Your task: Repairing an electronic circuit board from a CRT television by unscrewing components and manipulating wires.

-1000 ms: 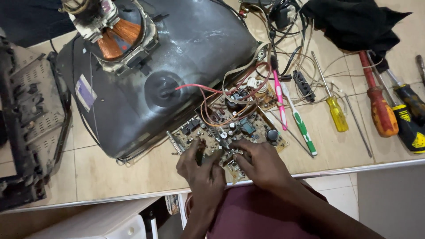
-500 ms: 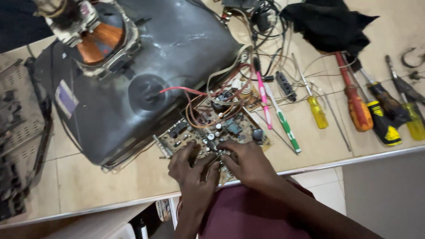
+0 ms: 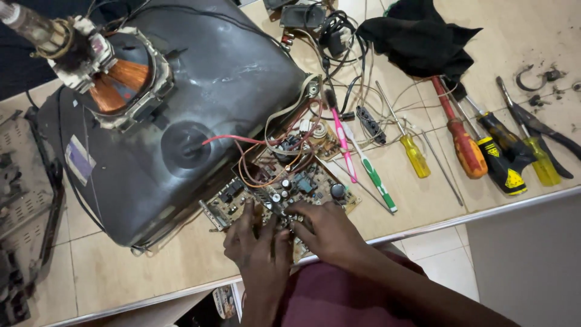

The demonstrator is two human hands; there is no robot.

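Both forearms are bare, with no sleeves, rings or watch showing; a maroon garment covers the lap.

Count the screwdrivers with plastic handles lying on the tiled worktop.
4: a small yellow-handled screwdriver, an orange-handled screwdriver, a black-and-yellow-handled screwdriver, and a translucent yellow-handled screwdriver beside pliers. The black cloth may hide more.

Both hands, left hand and right hand, rest on the circuit board. The picture tube lies behind it. Screwdrivers lie to the right.
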